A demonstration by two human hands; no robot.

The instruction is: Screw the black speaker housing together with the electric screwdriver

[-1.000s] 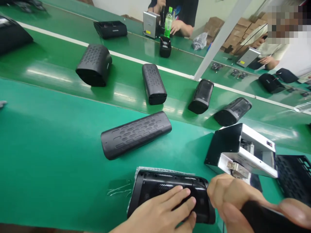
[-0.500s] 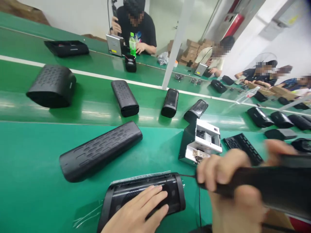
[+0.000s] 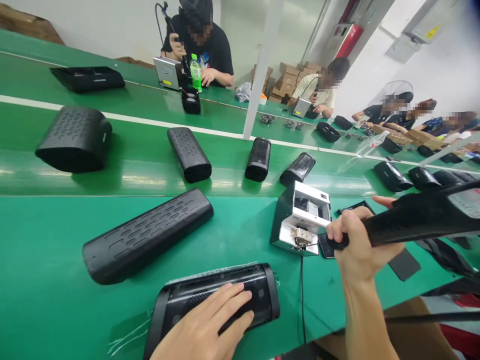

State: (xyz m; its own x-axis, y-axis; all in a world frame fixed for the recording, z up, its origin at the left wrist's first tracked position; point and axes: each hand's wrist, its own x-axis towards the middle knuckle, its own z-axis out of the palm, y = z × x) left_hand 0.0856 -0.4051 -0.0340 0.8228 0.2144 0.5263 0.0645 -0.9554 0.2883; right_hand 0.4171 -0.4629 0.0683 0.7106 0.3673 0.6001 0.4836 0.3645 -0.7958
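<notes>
My left hand lies flat, fingers spread, on an open black speaker shell at the near edge of the green bench. My right hand grips a long black electric screwdriver, its tip beside the small white and black screw feeder box. A thin black cord hangs down by the shell. A long black perforated speaker grille lies to the left of both hands.
Several black speaker housings ride the conveyor belt behind the bench. A white post stands mid-belt. Other people sit along the far side with tools, boxes and a green bottle. A flat black pad lies near my right wrist.
My right hand has carried the screwdriver away from the shell, up and right to the feeder box. The view has swung right. My left hand has stayed on the shell.
</notes>
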